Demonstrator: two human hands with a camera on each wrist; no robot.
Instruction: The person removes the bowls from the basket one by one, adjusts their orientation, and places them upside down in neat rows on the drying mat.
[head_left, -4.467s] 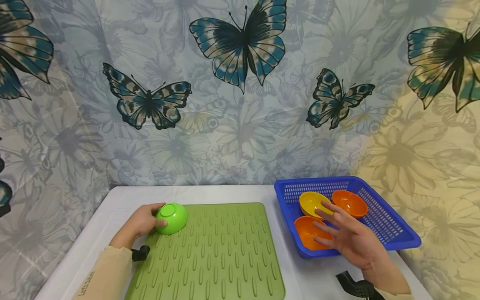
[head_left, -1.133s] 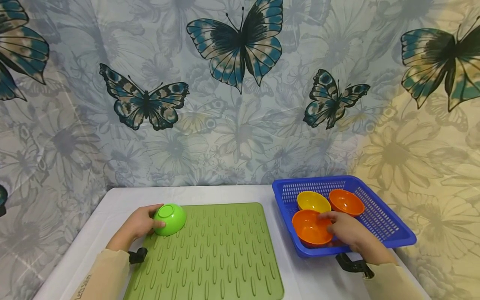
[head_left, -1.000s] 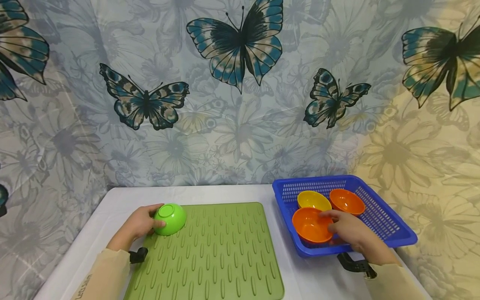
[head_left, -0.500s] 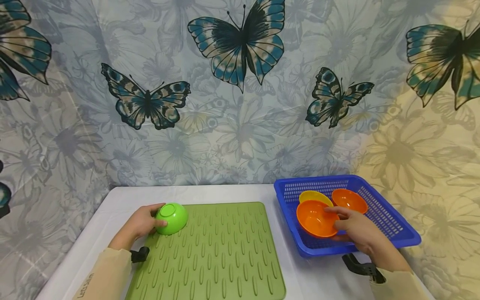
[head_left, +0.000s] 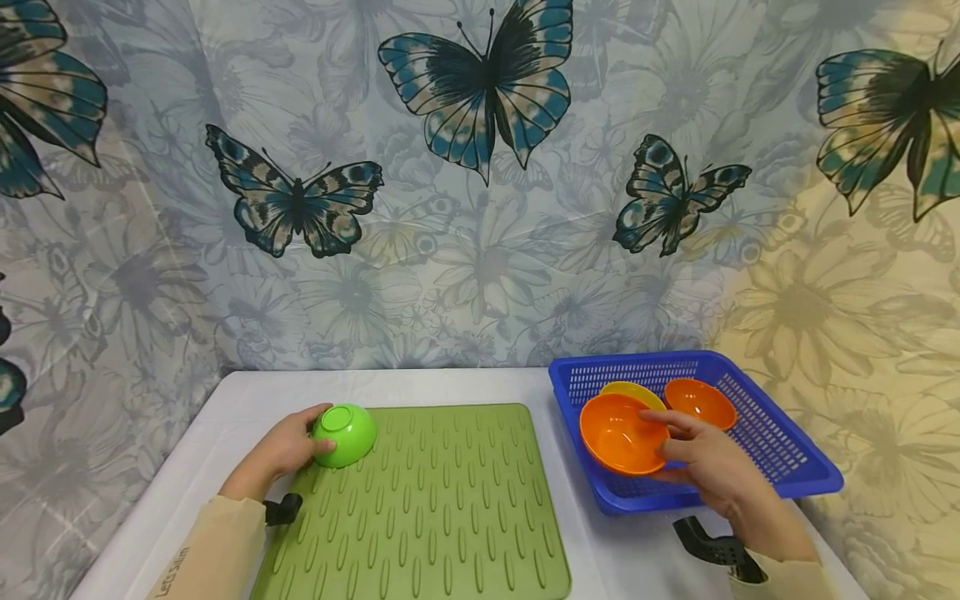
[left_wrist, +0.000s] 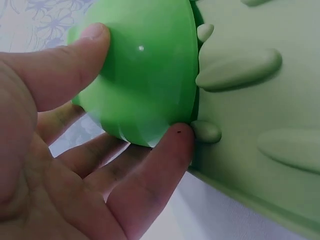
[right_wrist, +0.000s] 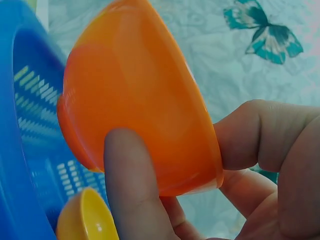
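On the back left corner of the green ridged mat (head_left: 435, 500) lies a green bowl (head_left: 348, 437), upside down. My left hand (head_left: 288, 446) holds it from the left, thumb on its side and fingers around the edge, as the left wrist view shows. An orange bowl (head_left: 618, 437) is pinched at its right rim by my right hand (head_left: 712, 462), raised above the blue basket (head_left: 750, 492) and tilted. Behind it a yellow bowl (head_left: 630, 390) is partly covered. A second orange bowl (head_left: 701, 404) sits at the basket's back right.
A white cloth covers the table (head_left: 427, 386), with a strip of it between mat and basket. A butterfly-patterned curtain (head_left: 480, 292) hangs right behind the table. Both wrists carry black camera straps (head_left: 716, 550).
My right hand went from hovering with spread fingers over the basket to pinching the front orange bowl, then lifted it up. My left hand stays on the green bowl.
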